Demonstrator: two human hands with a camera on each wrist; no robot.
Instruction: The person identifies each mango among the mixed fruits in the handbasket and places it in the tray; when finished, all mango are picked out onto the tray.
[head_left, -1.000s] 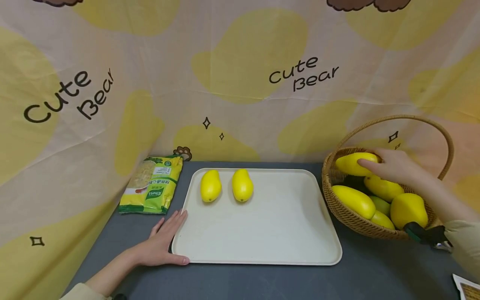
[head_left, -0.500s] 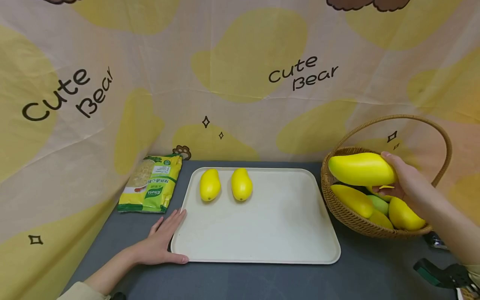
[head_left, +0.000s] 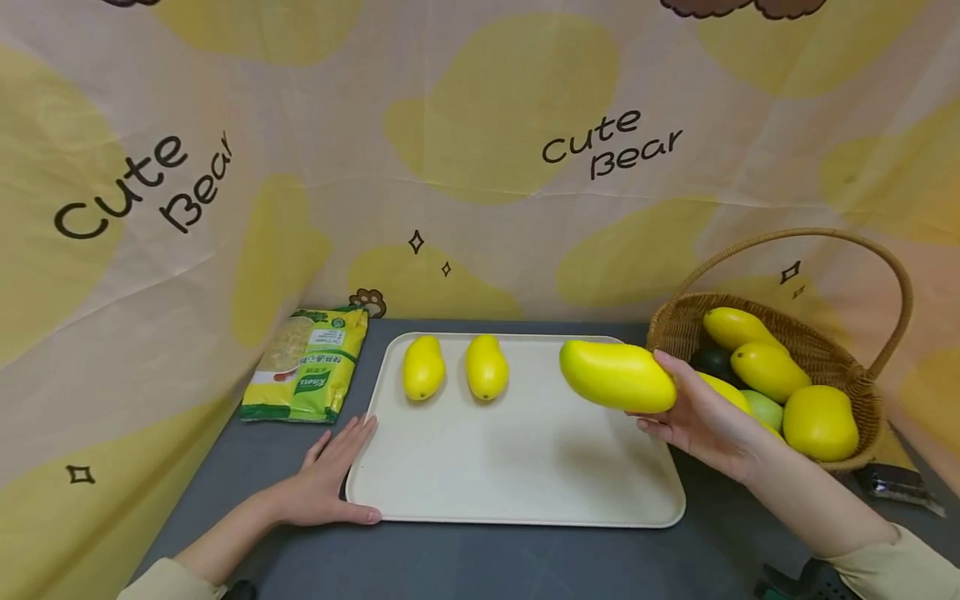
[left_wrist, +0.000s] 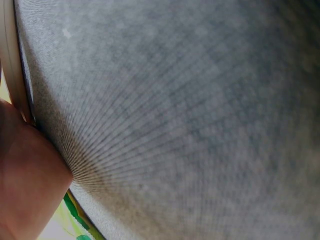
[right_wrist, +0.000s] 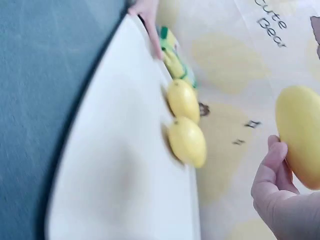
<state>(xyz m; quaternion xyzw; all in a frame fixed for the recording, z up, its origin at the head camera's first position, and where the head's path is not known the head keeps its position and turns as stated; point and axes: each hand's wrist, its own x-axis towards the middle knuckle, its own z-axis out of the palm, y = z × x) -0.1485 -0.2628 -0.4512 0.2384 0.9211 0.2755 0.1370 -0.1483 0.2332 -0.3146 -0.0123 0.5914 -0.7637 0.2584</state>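
Observation:
A yellow mango with a greenish tip is held at one end by my right hand, above the right side of the white tray. The right wrist view shows thumb and fingers pinching this mango. Two more mangoes, a left one and a right one, lie side by side near the tray's back edge. My left hand rests against the tray's left edge, fingers spread and thumb at the front corner. In the left wrist view, part of that hand touches the rim.
At the right, a wicker basket with a tall handle bears several yellow fruits, a green one and a dark one. A yellow-green Knorr packet lies left of the tray. Behind the basket's right side lies a dark packet.
My right hand has lifted the mango out of the basket and carried it left over the tray. The left hand has stayed at the tray's edge.

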